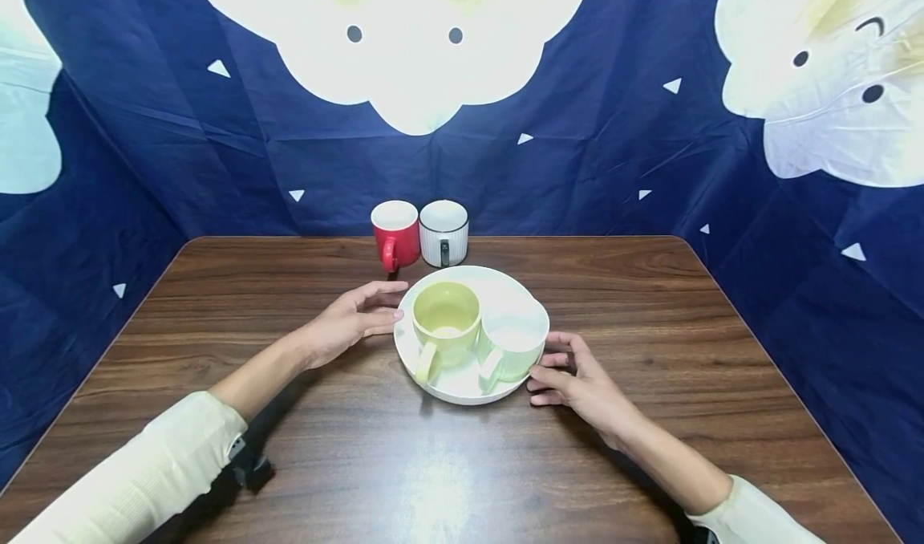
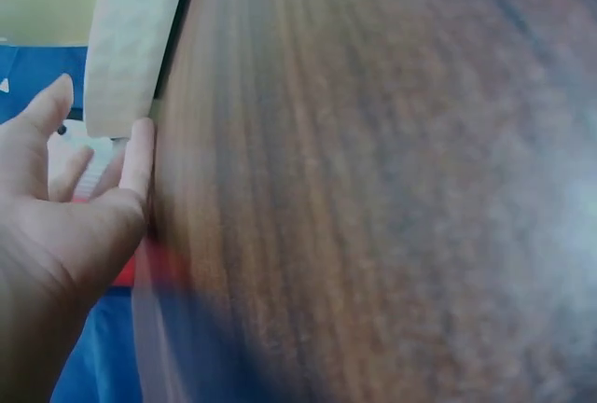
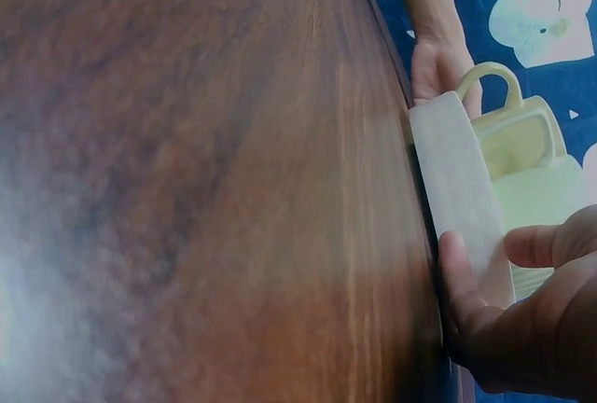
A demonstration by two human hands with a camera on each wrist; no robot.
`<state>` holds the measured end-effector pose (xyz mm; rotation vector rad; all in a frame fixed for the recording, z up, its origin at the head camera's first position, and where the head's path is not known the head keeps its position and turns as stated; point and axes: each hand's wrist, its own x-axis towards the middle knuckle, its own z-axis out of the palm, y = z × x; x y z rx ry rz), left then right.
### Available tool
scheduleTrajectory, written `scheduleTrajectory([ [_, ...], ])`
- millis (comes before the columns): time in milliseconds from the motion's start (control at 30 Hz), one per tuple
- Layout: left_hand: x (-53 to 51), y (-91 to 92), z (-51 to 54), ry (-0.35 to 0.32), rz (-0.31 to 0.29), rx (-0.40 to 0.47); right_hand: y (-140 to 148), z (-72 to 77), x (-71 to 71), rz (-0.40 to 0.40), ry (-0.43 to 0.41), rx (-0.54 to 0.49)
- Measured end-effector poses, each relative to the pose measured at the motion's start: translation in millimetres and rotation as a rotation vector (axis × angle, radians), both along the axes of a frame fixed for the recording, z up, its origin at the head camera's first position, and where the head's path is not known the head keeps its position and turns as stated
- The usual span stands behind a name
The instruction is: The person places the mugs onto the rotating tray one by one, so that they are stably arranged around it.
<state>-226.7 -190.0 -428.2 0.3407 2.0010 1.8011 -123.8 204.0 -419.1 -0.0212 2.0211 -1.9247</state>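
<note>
A white round dish [image 1: 439, 390] with low walls stands on the table, holding a yellow-green mug [image 1: 446, 343] and a pale green mug [image 1: 516, 351] side by side. My left hand [image 1: 342, 326] is at the dish's left edge, fingers loosely extended; in the left wrist view a fingertip of this hand [image 2: 65, 207] meets the underside of the dish wall [image 2: 131, 58]. On the right edge rests my right hand [image 1: 585, 383], fingers relaxed and spread. The right wrist view shows that hand [image 3: 532, 319] with fingertips against the dish wall [image 3: 457, 170].
Behind the dish stand a red mug [image 1: 399, 243] and a white ribbed mug [image 1: 452, 239] with a black handle, side by side near the back edge of the brown wooden table [image 1: 613, 287]. Dark blue cloth [image 1: 577, 167] with white cloud shapes hangs around the table.
</note>
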Motion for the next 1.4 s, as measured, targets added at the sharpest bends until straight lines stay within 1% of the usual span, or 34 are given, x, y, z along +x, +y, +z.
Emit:
scheduleTrajectory([
  [67,-1.8,-0.8,1.5,0.025,0.036,0.002,-0.3,0.1,0.6,-0.002,0.0,-0.005],
  [133,-3.7,-1.6,2.9,0.054,0.078,-0.017,-0.1,0.0,0.9,-0.005,-0.003,-0.01],
  [267,-7.4,-2.3,5.8,0.078,0.174,-0.054,0.6,0.1,1.1,-0.012,-0.009,-0.007],
  [400,-11.8,0.4,8.1,0.06,0.286,-0.052,0.8,-0.2,0.7,-0.018,-0.009,-0.008],
  [500,-14.8,3.5,9.9,0.046,0.358,-0.052,-0.4,-0.2,0.7,-0.025,-0.01,-0.006],
  [567,-17.0,5.5,11.0,0.044,0.394,-0.06,-1.5,0.0,0.7,-0.033,-0.007,0.0],
  [633,-20.2,7.4,11.8,0.044,0.416,-0.061,-3.0,0.5,0.6,-0.047,-0.004,0.01],
  [900,-35.8,13.3,15.2,0.023,0.47,-0.033,-6.3,3.1,-1.8,-0.098,0.001,0.051],
  [967,-39.3,13.9,15.2,0.016,0.472,-0.025,-6.7,3.5,-2.2,-0.106,0.0,0.057],
  [1067,-43.3,14.4,14.3,0.005,0.448,-0.016,-6.7,3.6,-2.8,-0.114,0.004,0.063],
  [1200,-47.3,13.9,13.4,-0.002,0.42,-0.025,-6.8,4.0,-4.0,-0.117,0.007,0.061],
  [1400,-54.2,11.0,12.4,-0.001,0.387,-0.013,-8.7,4.8,-7.4,-0.144,-0.02,0.03],
])
